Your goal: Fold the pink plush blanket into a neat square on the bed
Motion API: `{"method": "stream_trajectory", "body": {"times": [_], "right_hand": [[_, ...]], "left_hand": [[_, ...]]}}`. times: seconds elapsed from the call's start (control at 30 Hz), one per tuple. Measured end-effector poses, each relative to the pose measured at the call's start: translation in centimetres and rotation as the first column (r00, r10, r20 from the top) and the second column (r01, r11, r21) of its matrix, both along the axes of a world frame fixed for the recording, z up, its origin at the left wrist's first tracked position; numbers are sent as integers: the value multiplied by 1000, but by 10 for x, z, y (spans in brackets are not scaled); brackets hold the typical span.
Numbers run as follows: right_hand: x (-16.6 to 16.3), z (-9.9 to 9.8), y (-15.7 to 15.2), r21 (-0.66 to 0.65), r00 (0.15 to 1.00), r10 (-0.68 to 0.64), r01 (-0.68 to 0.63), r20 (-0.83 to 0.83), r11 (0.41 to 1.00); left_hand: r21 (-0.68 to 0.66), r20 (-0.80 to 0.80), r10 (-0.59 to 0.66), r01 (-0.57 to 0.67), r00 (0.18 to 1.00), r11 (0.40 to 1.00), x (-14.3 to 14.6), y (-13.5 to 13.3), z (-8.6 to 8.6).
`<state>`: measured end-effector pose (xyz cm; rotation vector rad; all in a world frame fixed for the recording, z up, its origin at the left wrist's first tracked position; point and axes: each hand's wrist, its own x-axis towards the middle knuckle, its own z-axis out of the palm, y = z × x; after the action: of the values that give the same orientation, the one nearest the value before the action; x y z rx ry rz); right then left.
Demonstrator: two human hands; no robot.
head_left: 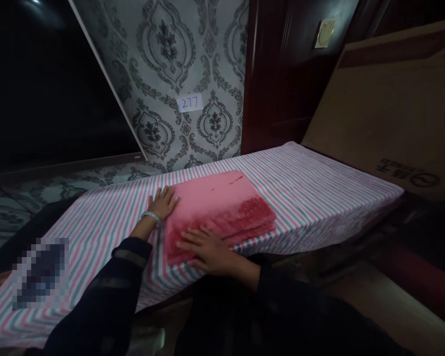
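Observation:
A pink folded cloth (211, 193), with a darker red, plush-looking area along its near and right sides, lies flat on a striped tablecloth (292, 183). On the cloth's left edge rests my left hand (163, 202), fingers spread, a pale bracelet at the wrist. My right hand (209, 249) lies flat with fingers apart on the dark red near part, close to the table's front edge. Neither hand grips anything.
At the far left stands a large dark screen (52, 89). A big cardboard box (393, 109) leans at the right. Patterned wallpaper with a paper label (190, 102) reading 277 is behind the table. A blurred-out dark object (40, 274) lies at the near left.

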<state>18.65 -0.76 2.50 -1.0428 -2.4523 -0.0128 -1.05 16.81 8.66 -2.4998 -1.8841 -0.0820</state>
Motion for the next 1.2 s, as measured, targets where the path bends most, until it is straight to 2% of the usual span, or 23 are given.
{"method": "stream_trajectory", "body": {"times": [0.03, 0.1, 0.17, 0.2, 0.27, 0.37, 0.47, 0.67, 0.87, 1.07, 1.2], "right_hand": [[12, 5, 2, 11, 999, -40, 40, -29, 999], [45, 13, 6, 41, 977, -198, 202, -84, 979], [83, 14, 9, 66, 915, -390, 398, -109, 915], [101, 11, 9, 71, 879, -466, 474, -105, 878], [132, -2, 7, 65, 838, -543, 545, -56, 836], [157, -26, -3, 47, 852, -523, 521, 26, 852], [162, -41, -13, 37, 868, -496, 495, 20, 868], [167, -47, -22, 51, 896, -443, 445, -44, 894], [188, -57, -25, 65, 940, -303, 316, -159, 946], [200, -59, -22, 75, 929, -296, 318, -221, 945], [207, -61, -19, 62, 915, -347, 367, -206, 928]], "left_hand": [[42, -5, -74, 74, 997, 996, 3, -15, 0], [126, -22, -269, 269, 963, 955, 7, -49, -5], [192, -43, -405, 405, 913, 894, 10, -81, -17], [212, -47, -427, 427, 903, 879, 11, -94, -25], [220, -37, -394, 392, 919, 893, 13, -113, -41], [194, 1, -297, 292, 955, 937, 14, -125, -56], [184, 43, -278, 266, 960, 946, 13, -129, -62], [230, 158, -348, 308, 924, 923, -8, -152, -70], [230, 187, -307, 263, 933, 937, -25, -167, -78], [206, 263, -354, 306, 897, 929, -31, -168, -73], [249, 276, -356, 292, 893, 924, -30, -168, -75]]}}
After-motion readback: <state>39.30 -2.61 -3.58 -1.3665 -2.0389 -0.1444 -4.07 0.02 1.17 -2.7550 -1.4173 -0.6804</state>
